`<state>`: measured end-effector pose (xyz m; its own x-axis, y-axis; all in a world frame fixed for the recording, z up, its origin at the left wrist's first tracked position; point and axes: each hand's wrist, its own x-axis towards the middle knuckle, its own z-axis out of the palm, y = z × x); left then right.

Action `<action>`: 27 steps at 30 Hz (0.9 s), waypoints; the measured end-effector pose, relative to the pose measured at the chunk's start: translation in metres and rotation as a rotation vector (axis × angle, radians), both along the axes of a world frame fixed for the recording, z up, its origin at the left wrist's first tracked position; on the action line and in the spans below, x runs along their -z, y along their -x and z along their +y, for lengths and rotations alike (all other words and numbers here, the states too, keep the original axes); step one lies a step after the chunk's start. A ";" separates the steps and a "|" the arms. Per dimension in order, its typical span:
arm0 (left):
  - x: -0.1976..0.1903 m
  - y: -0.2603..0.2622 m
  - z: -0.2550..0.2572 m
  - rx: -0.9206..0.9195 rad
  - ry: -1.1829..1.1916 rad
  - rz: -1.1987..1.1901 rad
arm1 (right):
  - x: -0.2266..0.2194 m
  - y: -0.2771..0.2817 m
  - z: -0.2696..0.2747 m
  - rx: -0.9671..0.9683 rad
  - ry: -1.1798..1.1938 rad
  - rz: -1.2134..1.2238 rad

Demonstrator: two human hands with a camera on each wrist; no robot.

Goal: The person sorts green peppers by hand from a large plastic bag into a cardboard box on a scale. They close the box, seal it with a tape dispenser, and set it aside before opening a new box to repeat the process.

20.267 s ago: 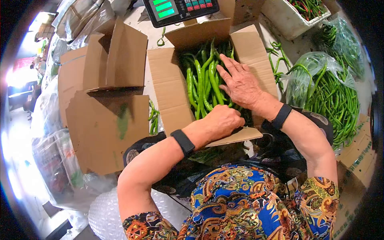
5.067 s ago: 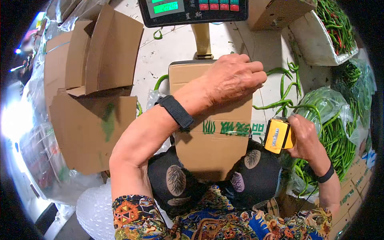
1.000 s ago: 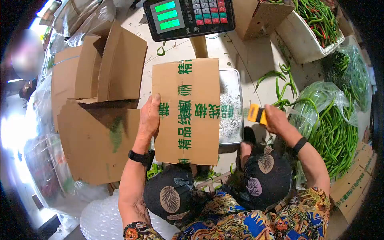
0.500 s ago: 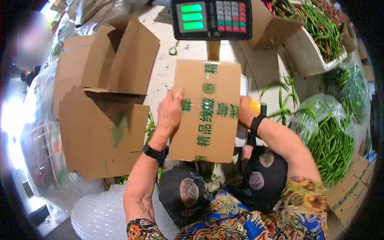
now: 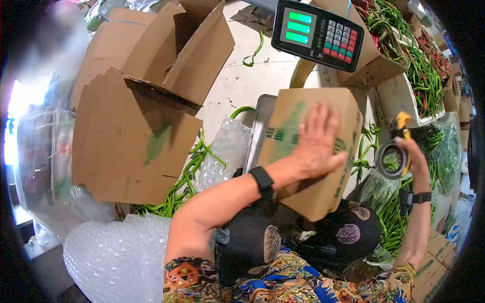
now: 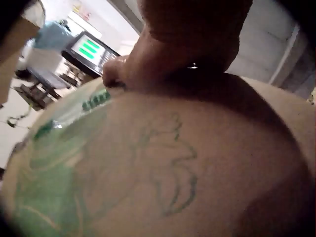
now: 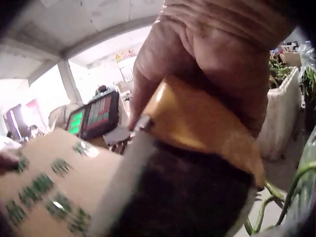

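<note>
A taped cardboard box [image 5: 277, 149] with green printed characters sits at an angle over the scale's metal platform [image 5: 260, 121]. My left hand [image 5: 318, 146] rests on its upper face with fingers straight and slightly blurred. In the left wrist view, part of the same hand [image 6: 187, 39] presses on the brown cardboard [image 6: 148, 158], which shows green marks. Off to the right of the box, my right hand [image 5: 415, 157] grips a yellow tape dispenser [image 5: 401, 121] with a grey roll on it. The right wrist view shows the dispenser's yellow body [image 7: 202, 123] under that hand [image 7: 207, 59].
A scale display [image 5: 316, 38] stands behind the box. Folded cardboard [image 5: 126, 146] and bubble wrap [image 5: 116, 262] lie at left, with loose green peppers [image 5: 184, 177] beside them. A white foam crate [image 5: 396, 98] of peppers and a plastic bag [image 5: 379, 189] of them are at right.
Earlier the box's flaps were spread, with green peppers inside; they are now closed and taped. Within the last second the box has turned, and my right hand has left it, moving right with the tape dispenser.
</note>
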<state>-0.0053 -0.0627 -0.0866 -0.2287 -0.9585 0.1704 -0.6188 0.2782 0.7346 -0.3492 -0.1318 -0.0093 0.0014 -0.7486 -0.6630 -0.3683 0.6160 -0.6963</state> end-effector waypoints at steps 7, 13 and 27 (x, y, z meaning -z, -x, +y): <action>0.044 0.004 0.007 0.595 0.219 -0.021 | -0.022 -0.084 -0.034 -0.197 0.014 -0.178; 0.069 -0.114 0.061 -0.310 -0.128 0.155 | 0.038 -0.111 -0.018 -0.112 -0.182 -0.336; 0.149 -0.175 0.056 -0.564 -0.965 1.352 | 0.026 -0.164 0.027 -0.143 -0.067 -0.323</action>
<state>0.1694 -0.0065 -0.2357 -0.0532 -0.7276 -0.6839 0.6534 -0.5433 0.5272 -0.1857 -0.1046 -0.0351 0.3206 -0.6806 -0.6588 -0.2213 0.6224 -0.7507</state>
